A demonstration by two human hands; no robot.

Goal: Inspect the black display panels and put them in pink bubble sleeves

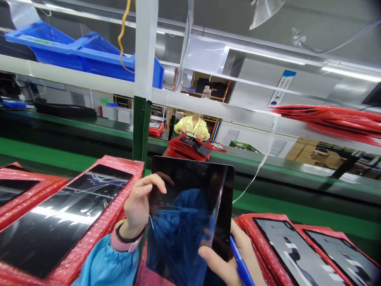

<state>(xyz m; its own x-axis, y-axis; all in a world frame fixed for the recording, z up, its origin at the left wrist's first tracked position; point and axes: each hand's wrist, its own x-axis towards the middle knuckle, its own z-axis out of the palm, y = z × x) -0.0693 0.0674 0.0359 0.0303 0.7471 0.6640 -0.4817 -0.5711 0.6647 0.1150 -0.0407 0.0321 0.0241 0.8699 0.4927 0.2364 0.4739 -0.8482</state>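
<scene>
**Condition of black tablet (pixel 187 198) and blue pen (pixel 241 264)**

The tablet stands tilted at 6 o'clock in the view, its glossy screen unlit and reflecting a blue sleeve. No marks can be made out on the glass. The left hand (pixel 138 208) grips the edge at 9 o'clock, fingers curled over the front. The right hand (pixel 228 264) braces the lower edge at 4 o'clock and clasps the pen. The pen's blue barrel slants toward 5 o'clock, its lower end cut off by the frame.

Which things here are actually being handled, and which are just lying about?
Handled:
- black tablet, held by left hand and right hand
- blue pen, in the right hand

Lying about:
- tablets in red bubble mailers
- blue plastic bins
</scene>
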